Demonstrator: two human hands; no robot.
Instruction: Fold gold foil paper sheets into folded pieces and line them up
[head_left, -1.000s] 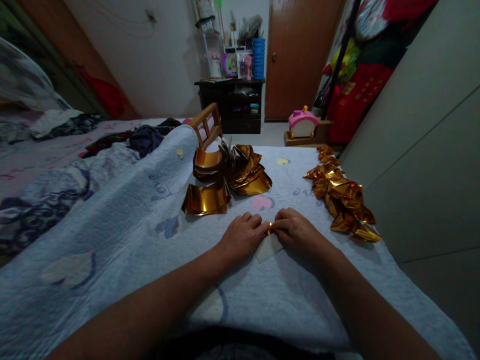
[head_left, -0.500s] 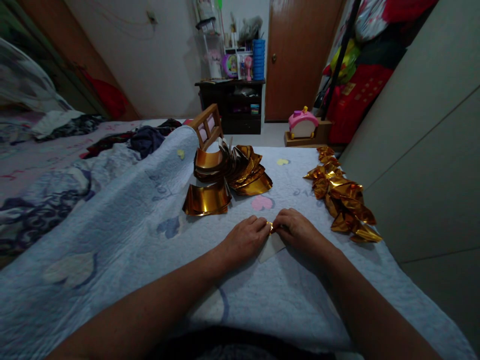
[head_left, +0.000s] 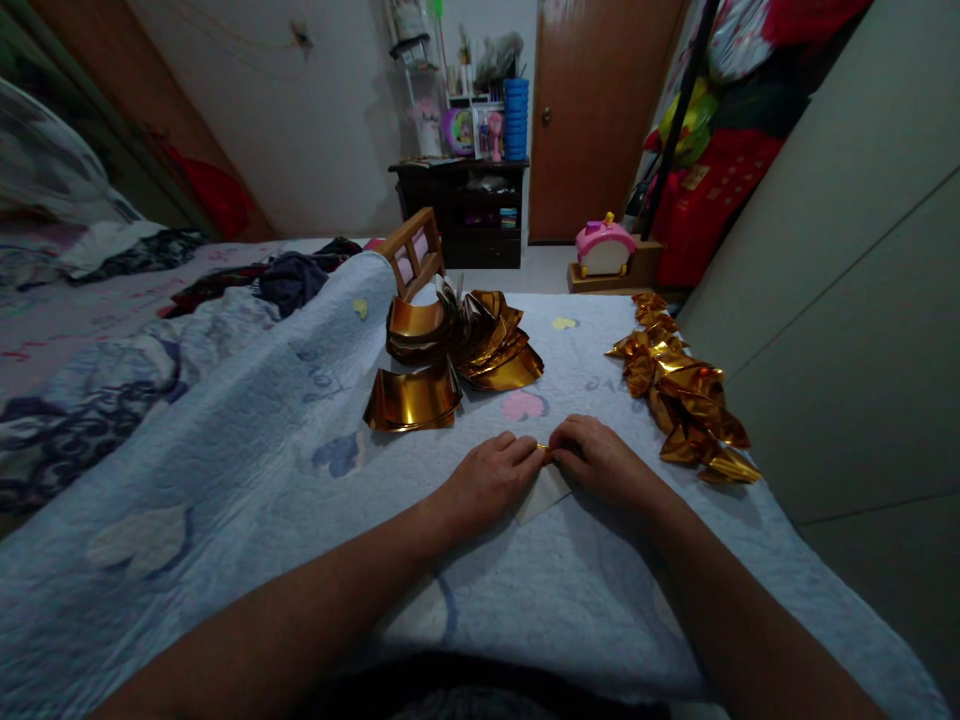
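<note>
I see my left hand (head_left: 491, 480) and right hand (head_left: 600, 462) curled narrow, fingertips pinching a foil paper sheet (head_left: 541, 492) flat on the quilt (head_left: 247, 450). Beyond lie curled gold sheets (head_left: 457, 355); folded gold pieces (head_left: 686, 395) lie right.

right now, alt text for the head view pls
Both hands, left hand and right hand, press a small paper sheet on a pale blue quilt; flat gold foil sheets lie beyond, folded gold pieces at right.
</note>
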